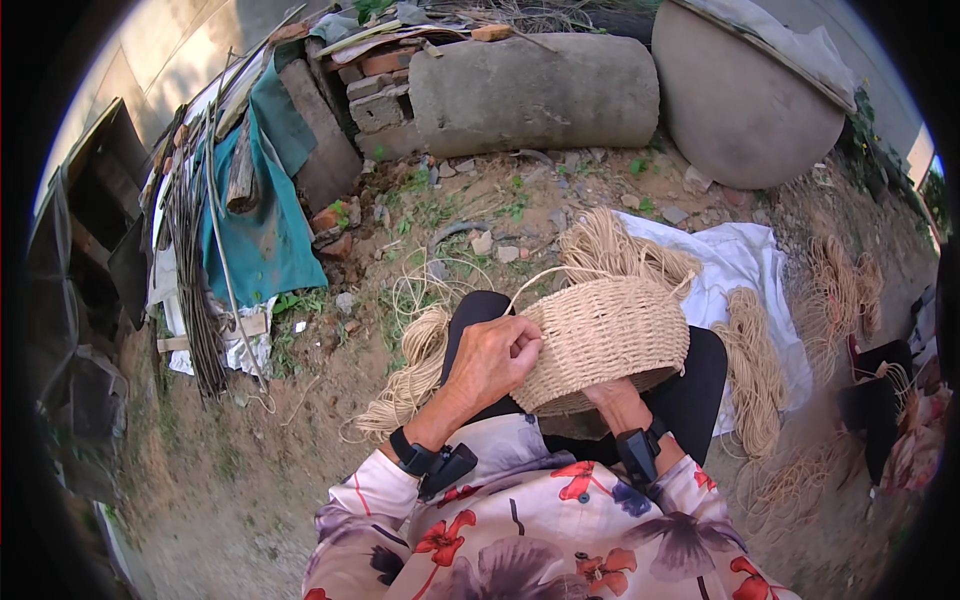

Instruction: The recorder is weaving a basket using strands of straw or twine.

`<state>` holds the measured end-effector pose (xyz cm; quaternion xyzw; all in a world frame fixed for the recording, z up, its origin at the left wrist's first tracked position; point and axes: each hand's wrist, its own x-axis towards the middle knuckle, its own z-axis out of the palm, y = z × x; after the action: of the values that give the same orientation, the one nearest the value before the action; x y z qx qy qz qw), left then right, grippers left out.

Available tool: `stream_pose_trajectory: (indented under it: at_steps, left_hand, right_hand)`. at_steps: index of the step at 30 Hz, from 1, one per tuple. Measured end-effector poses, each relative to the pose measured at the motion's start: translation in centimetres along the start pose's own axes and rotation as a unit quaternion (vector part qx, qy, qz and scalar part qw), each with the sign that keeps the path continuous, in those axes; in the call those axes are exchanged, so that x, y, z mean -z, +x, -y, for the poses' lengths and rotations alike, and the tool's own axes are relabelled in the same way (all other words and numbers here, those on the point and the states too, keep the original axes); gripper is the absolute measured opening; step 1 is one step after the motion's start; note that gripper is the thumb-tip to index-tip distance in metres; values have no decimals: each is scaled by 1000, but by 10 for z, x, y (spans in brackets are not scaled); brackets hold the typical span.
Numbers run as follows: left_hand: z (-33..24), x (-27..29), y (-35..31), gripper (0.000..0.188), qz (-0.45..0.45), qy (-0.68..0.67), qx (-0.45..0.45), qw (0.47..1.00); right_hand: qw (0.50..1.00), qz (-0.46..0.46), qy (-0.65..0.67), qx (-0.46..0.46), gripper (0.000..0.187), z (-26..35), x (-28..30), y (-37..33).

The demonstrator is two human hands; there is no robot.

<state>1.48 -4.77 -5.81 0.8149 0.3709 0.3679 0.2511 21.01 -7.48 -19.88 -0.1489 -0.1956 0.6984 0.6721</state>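
Flowered shirt (540, 540) is closest to the lens, filling the bottom of the view. Beyond it, big to small: concrete cylinder (535, 95) on its side at the back, round slab (750, 110) just right of it, teal cloth (255, 245) hanging over a pile at left, white sheet (750, 250) on the dirt to the right. Woven basket (605, 325) sits in the lap between the dark trouser legs (708, 365), tipped with its open side toward the wearer. Cord bundles next: left bundle (425, 345) beside the left leg, far bundle (620, 245) past the basket, right bundle (755, 370) by the sheet. Left grip (500, 355) is at the basket's left edge, fingers curled in and pressed together; can't tell if they pinch anything. Right grip (618, 400) goes into the open side, fingertips hidden, so can't say spread or pinching. Smallest: loose strand (535, 279), arcing from the basket's far edge toward the left hand. Step in hand looks like working that strand. I'd back the wall from inside with the right, draw the strand with the left in short, even pulls. Snug only: overtight probably puckers the wall, slack leaves gaps.
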Motion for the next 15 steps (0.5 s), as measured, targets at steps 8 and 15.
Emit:
stream_pose_trajectory:
  at_steps: [8,15]
  left_hand:
    - [-10,5,17,7,55,99,-25,993]
    - [16,21,-20,6,-2,-1,164,987]
  right_hand:
    - [986,67,145,-48,42,0,13,4]
    - [975,51,203,-71,48,-5,33,2]
